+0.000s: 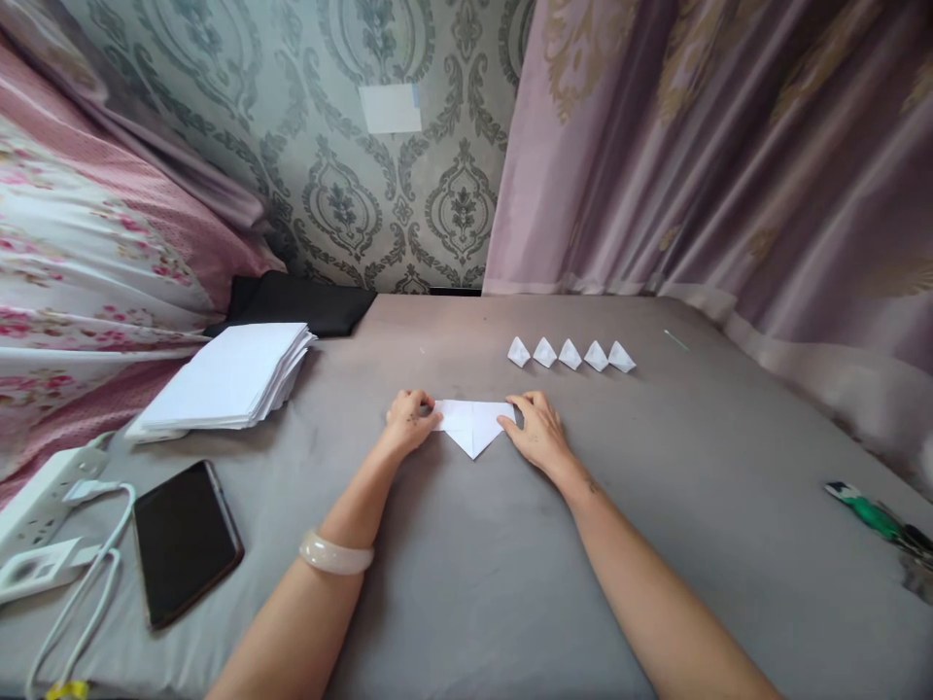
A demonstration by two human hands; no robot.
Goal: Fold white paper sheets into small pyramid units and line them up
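Observation:
A folded white sheet of paper point(472, 423) lies on the grey cloth with its long edge away from me and its point towards me. A crease runs down its middle. My left hand point(412, 420) pinches the paper's left end between thumb and fingers, and a pale bangle point(336, 553) circles that forearm. At the right end my right hand point(537, 426) grips the paper the same way, its thumb on the near side. Beyond my right hand stands a row of several small folded paper shapes point(570, 355).
On the left are a stack of white paper point(231, 377), a black flat case point(298, 303), a phone point(188, 541) and a white power strip point(45, 496) with cables. A green-handled tool point(871, 512) lies far right. Curtains point(700, 146) and a wall border the surface.

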